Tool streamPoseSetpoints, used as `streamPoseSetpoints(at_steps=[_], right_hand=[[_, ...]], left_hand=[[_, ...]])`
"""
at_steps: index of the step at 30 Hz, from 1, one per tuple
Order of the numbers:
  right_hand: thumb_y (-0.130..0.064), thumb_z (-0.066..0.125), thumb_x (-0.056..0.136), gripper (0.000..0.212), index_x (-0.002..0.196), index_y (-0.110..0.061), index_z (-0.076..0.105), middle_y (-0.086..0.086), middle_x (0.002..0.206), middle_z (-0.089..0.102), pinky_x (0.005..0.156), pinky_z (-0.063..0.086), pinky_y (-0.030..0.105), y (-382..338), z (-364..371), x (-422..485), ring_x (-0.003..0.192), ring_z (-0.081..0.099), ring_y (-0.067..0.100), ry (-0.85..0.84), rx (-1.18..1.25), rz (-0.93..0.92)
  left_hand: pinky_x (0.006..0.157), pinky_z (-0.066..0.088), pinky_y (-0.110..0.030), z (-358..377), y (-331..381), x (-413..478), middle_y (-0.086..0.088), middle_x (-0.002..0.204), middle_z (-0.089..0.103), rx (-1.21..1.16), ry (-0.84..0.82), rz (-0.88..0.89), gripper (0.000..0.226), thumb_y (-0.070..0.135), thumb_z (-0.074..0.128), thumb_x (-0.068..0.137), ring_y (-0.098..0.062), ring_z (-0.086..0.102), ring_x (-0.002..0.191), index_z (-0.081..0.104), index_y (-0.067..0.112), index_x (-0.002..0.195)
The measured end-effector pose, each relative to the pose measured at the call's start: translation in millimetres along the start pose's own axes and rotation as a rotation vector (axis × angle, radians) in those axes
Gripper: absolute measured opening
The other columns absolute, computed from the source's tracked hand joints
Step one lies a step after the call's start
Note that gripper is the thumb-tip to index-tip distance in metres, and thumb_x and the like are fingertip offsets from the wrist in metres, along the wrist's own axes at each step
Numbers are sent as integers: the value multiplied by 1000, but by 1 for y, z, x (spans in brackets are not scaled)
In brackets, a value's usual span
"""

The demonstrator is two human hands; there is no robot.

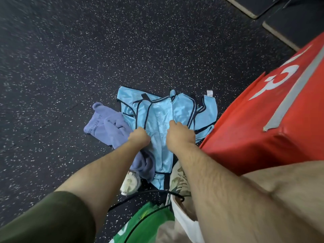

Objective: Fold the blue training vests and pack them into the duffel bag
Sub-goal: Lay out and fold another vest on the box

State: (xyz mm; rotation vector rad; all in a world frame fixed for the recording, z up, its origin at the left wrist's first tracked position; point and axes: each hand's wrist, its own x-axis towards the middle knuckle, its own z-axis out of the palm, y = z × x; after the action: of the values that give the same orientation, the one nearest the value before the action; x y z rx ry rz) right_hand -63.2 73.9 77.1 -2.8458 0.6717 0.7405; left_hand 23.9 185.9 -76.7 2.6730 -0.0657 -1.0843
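Note:
Light blue training vests (158,113) with dark trim lie in a loose pile on the speckled black floor, below and ahead of me. One vest hangs down toward my feet. My left hand (139,136) grips its left edge with curled fingers. My right hand (180,133) grips the same cloth a little to the right. The fingertips of both hands are hidden behind the hands. No duffel bag is recognisable in view.
A purple towel (107,127) lies left of the vests, partly under my left arm. A red padded box (273,111) stands close on the right. Dark mats (291,27) lie at the top right. A green item (147,223), a black cable and my shoes are near my feet.

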Motion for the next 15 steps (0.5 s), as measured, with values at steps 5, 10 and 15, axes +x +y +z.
streamPoseSetpoints(at_steps=[5, 10, 15], right_hand=[[-19, 48, 98, 42, 138, -13, 39, 10, 134, 52, 90, 43, 42, -7, -4, -1, 121, 53, 33, 8, 12, -18], [-22, 49, 99, 42, 139, -14, 39, 9, 134, 52, 89, 43, 42, -5, -9, -7, 121, 54, 32, 25, 27, -10], [-15, 54, 93, 50, 140, -15, 38, 10, 134, 51, 90, 43, 41, 3, -21, -9, 122, 54, 32, -4, 45, 8]], left_hand=[[98, 49, -41, -3, -2, 4, -16, 139, 37, -222, 32, -102, 63, 39, 63, 92, -34, 54, 118, 38, 2, 137], [73, 52, -37, -7, -11, 10, -18, 110, 63, -316, 48, -18, 37, 26, 67, 87, -37, 63, 99, 54, 1, 111], [71, 44, -35, -15, -1, -13, -6, 84, 61, -170, 191, 172, 21, 35, 55, 93, -31, 56, 84, 48, 19, 82]])
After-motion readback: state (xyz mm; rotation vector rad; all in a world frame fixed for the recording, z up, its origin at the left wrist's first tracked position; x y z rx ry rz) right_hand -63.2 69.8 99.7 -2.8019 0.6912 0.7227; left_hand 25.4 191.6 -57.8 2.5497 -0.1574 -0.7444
